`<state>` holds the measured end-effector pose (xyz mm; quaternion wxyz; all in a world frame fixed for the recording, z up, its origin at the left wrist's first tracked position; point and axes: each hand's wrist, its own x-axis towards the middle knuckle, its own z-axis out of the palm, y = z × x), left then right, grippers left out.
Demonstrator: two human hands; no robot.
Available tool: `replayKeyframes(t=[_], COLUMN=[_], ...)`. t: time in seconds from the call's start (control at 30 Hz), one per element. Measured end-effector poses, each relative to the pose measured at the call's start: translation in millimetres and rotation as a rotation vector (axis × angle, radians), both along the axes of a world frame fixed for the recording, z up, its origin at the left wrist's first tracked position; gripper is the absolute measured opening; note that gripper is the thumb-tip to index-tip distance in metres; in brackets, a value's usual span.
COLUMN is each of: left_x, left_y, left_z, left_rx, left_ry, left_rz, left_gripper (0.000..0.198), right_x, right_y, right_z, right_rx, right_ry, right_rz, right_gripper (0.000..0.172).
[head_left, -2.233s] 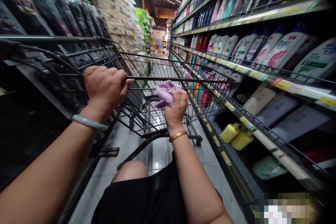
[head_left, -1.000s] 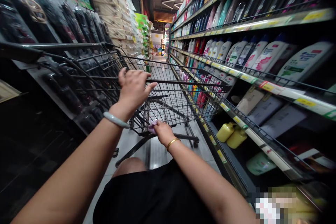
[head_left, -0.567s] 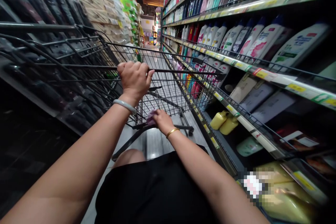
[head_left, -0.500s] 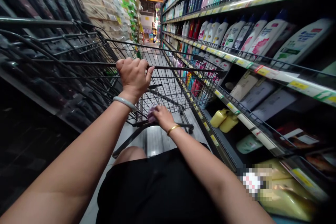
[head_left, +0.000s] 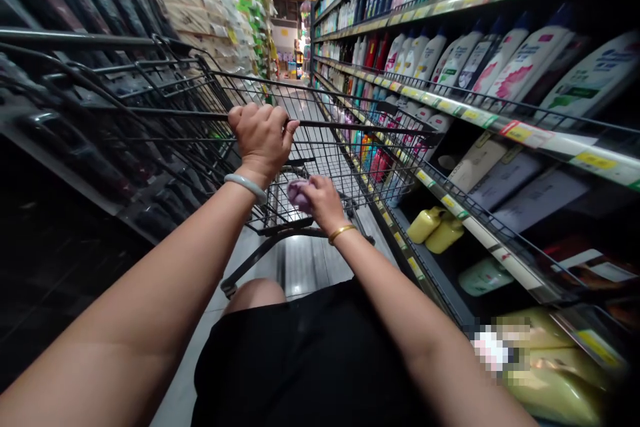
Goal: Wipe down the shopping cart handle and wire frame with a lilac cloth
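Observation:
My left hand (head_left: 264, 140), with a pale bangle at the wrist, is wrapped around the dark bar of a black wire shopping cart (head_left: 335, 159). Lower and to the right, my right hand (head_left: 327, 203) pinches a crumpled purple cloth (head_left: 299, 195). That hand wears a gold bangle and hangs in front of the cart's near wire wall. Whether the cloth touches the wires I cannot tell. The cart's curved lower frame (head_left: 260, 253) shows beneath, near my knee.
On the right, long shelves (head_left: 543, 140) hold shampoo bottles (head_left: 530, 63), boxes and yellow bottles (head_left: 425, 225). To the left stand plastic-wrapped dark goods (head_left: 100, 0) and stacked pale packs (head_left: 175, 0). The aisle floor (head_left: 300, 103) runs ahead between them.
My right hand has risen a little with the purple cloth, which shows more fully now. My left hand stays on the bar. The whole view has shifted slightly.

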<state>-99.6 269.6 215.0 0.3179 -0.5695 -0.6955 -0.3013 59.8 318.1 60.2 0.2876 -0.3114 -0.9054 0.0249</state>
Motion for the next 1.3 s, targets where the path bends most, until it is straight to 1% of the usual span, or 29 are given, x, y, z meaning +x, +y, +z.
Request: replayKeyframes(t=[0.07, 0.13, 0.23, 0.3, 0.37, 0.43, 0.47, 0.53, 0.6, 0.67, 0.73, 0.8, 0.87, 0.9, 1.0, 1.07, 1.17, 1.23, 1.3], left_x=[-3.4, -6.9, -12.3, -16.7, -22.0, -28.1, -31.2, -36.9, -41.6, -45.6, -49.7, -54.2, -59.1, -61.6, -69.0, -73.8, -81.5, -86.7, -91.5], left_y=[4.1, 8.1, 12.8, 15.6, 18.8, 22.5, 24.4, 27.9, 30.6, 32.3, 33.4, 34.1, 34.2, 34.0, 32.1, 30.6, 28.7, 27.1, 24.7], left_z=[0.4, 1.0, 1.5, 1.7, 2.1, 2.8, 3.2, 4.1, 4.9, 5.5, 5.8, 6.1, 6.7, 7.2, 8.8, 9.1, 7.6, 5.8, 4.5], left_rx=[-0.008, -0.014, 0.012, 0.03, 0.015, -0.008, -0.017, -0.029, -0.026, -0.025, -0.027, -0.024, -0.014, -0.011, -0.019, -0.013, 0.018, 0.036, 0.047], left_ry=[-0.01, -0.023, -0.047, -0.07, -0.085, -0.08, -0.075, -0.069, -0.074, -0.077, -0.077, -0.078, -0.083, -0.085, -0.08, -0.075, -0.081, -0.086, -0.083], left_rz=[0.004, -0.001, -0.018, -0.031, -0.03, -0.003, 0.013, 0.029, 0.025, 0.013, 0.009, 0.01, 0.008, 0.005, -0.011, -0.026, -0.049, -0.056, -0.059], left_gripper=[0.046, 0.046, 0.043, 0.041, 0.041, 0.045, 0.047, 0.052, 0.053, 0.052, 0.051, 0.049, 0.047, 0.046, 0.045, 0.044, 0.045, 0.049, 0.052], right_x=[-2.6, -3.9, -4.6, -5.5, -7.1, -9.3, -10.5, -13.1, -16.1, -18.9, -20.5, -21.0, -21.1, -21.4, -24.0, -25.8, -24.6, -21.8, -19.7], right_y=[4.5, 7.1, 10.5, 14.5, 19.8, 24.8, 26.5, 27.2, 24.7, 20.9, 18.2, 17.8, 19.0, 19.6, 18.1, 14.7, 10.4, 9.4, 8.5], right_z=[4.2, -0.8, -9.5, -4.8, 6.2, 14.3, 14.8, 8.9, -0.4, -4.8, -1.2, 6.0, 9.4, 8.1, -2.3, -5.7, 2.7, 10.6, 14.3], right_rx=[0.011, -0.037, -0.11, -0.095, -0.037, 0.004, 0.003, -0.032, -0.062, -0.075, -0.069, -0.041, -0.027, -0.039, -0.131, -0.153, -0.054, 0.01, -0.012], right_ry=[0.063, 0.05, 0.011, 0.051, 0.166, 0.272, 0.289, 0.245, 0.176, 0.134, 0.16, 0.243, 0.295, 0.28, 0.14, 0.094, 0.193, 0.263, 0.245], right_rz=[-0.013, -0.049, -0.096, -0.084, -0.075, -0.089, -0.105, -0.13, -0.123, -0.107, -0.099, -0.102, -0.118, -0.129, -0.158, -0.146, -0.131, -0.162, -0.205], right_gripper=[0.032, 0.03, 0.032, 0.032, 0.035, 0.039, 0.043, 0.046, 0.043, 0.038, 0.037, 0.041, 0.042, 0.041, 0.038, 0.037, 0.036, 0.037, 0.036])
